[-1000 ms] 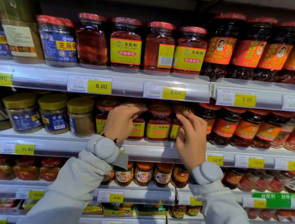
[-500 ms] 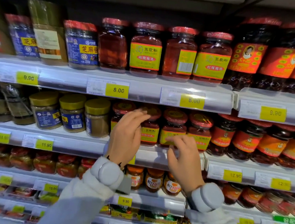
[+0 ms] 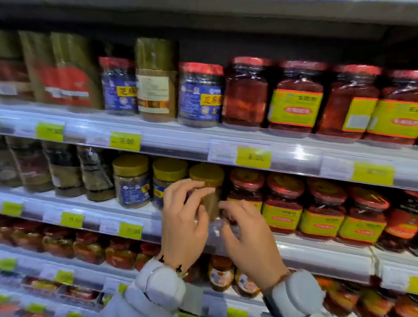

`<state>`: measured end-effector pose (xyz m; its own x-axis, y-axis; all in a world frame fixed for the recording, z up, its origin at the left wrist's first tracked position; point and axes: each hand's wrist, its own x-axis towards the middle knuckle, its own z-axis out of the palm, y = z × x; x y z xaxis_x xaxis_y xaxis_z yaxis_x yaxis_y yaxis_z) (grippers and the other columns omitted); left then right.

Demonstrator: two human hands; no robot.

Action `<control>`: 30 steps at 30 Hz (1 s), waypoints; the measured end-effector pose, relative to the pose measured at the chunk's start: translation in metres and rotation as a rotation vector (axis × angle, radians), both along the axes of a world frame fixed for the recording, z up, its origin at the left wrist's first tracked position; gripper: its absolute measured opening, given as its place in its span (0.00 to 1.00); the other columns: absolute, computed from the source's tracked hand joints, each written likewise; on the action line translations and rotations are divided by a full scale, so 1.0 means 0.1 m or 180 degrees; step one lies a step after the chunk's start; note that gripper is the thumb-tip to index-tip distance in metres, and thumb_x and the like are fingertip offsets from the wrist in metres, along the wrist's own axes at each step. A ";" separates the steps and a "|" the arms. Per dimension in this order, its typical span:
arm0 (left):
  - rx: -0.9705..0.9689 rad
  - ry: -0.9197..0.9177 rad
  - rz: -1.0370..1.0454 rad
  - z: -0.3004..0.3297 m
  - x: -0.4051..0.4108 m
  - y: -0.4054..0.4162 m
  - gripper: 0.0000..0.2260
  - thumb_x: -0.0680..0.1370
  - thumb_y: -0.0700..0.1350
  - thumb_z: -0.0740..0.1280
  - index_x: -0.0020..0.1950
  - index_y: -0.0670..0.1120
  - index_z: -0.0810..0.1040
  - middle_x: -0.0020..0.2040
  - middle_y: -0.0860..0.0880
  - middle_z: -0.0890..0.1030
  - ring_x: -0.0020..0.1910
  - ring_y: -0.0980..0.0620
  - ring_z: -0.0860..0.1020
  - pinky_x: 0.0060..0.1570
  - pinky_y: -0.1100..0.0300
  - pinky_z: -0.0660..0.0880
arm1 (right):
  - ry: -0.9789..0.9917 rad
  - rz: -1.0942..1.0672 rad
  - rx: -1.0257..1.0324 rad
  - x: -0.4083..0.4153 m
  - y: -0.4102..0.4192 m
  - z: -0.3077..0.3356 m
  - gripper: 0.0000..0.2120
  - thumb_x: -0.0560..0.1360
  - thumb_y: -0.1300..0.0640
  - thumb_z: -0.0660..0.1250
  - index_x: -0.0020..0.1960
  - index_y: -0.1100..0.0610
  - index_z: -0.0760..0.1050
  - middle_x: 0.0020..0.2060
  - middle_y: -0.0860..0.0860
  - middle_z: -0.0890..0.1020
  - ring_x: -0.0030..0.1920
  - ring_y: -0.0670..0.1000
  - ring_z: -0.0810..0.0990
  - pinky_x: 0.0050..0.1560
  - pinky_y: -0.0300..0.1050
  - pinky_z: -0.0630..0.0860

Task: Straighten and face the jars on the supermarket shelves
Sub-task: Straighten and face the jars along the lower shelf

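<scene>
Head view: a supermarket aisle of white shelves (image 3: 180,131) stacked one above another, each front edge carrying yellow price tags (image 3: 253,157); the whole picture is somewhat blurred. On the top visible shelf stand brown packets at the left, two blue-label jars (image 3: 201,95) with a tall brown pack between them, then a row of red jars (image 3: 296,97), some with yellow-green labels facing out and at least one turned sideways. The middle shelf (image 3: 74,204) holds dark pouches at the left, then three gold-lid jars, then red-lid jars (image 3: 283,206) with yellow labels running off to the right. The lower shelves carry more red and orange jars, too blurred to read.

The third gold-lid jar (image 3: 207,183), the one just beside the red-lid row, stands at the front of the middle shelf with its label side not showing. The left hand (image 3: 184,221) is raised to it, thumb and forefinger curled around its body just under the lid, touching the left and front of the jar. The right hand (image 3: 249,236) is beside it at the jar's lower right, fingers bent and loosely spread; its fingertips (image 3: 224,205) reach the jar's base, though I cannot tell whether they press on it. Both wrists wear pale grey sleeves with white bands.
</scene>
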<state>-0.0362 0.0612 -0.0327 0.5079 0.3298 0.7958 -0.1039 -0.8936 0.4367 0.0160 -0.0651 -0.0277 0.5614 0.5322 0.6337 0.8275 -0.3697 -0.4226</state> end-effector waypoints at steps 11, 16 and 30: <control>-0.0217 0.0141 -0.0339 -0.12 -0.45 1.18 0.17 0.69 0.35 0.63 0.55 0.48 0.78 0.53 0.48 0.75 0.56 0.51 0.66 0.58 0.61 0.64 | 0.0033 -0.0884 0.0494 -0.36 0.99 -0.04 0.17 0.69 0.69 0.65 0.56 0.59 0.76 0.47 0.54 0.76 0.46 0.54 0.76 0.49 0.41 0.70; -0.0197 0.0304 -0.0672 -0.14 -0.49 1.36 0.16 0.68 0.35 0.62 0.54 0.47 0.77 0.54 0.48 0.75 0.56 0.52 0.65 0.58 0.62 0.63 | -0.0197 -0.1400 0.0494 -0.36 1.07 -0.05 0.16 0.67 0.69 0.67 0.54 0.61 0.77 0.46 0.57 0.76 0.46 0.57 0.75 0.49 0.42 0.68; -0.0114 0.0549 -0.1195 -0.05 -0.27 1.06 0.19 0.68 0.33 0.65 0.58 0.46 0.76 0.57 0.50 0.76 0.60 0.50 0.68 0.63 0.65 0.60 | -0.0643 -0.2101 -0.0449 -0.03 0.93 0.19 0.12 0.70 0.58 0.72 0.45 0.67 0.79 0.36 0.65 0.81 0.41 0.64 0.79 0.37 0.51 0.76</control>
<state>-0.0628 0.1670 -0.0378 0.7231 0.1223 0.6798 -0.3422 -0.7915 0.5064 0.0128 0.0280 -0.0087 0.6740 0.2055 0.7096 0.4685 -0.8616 -0.1955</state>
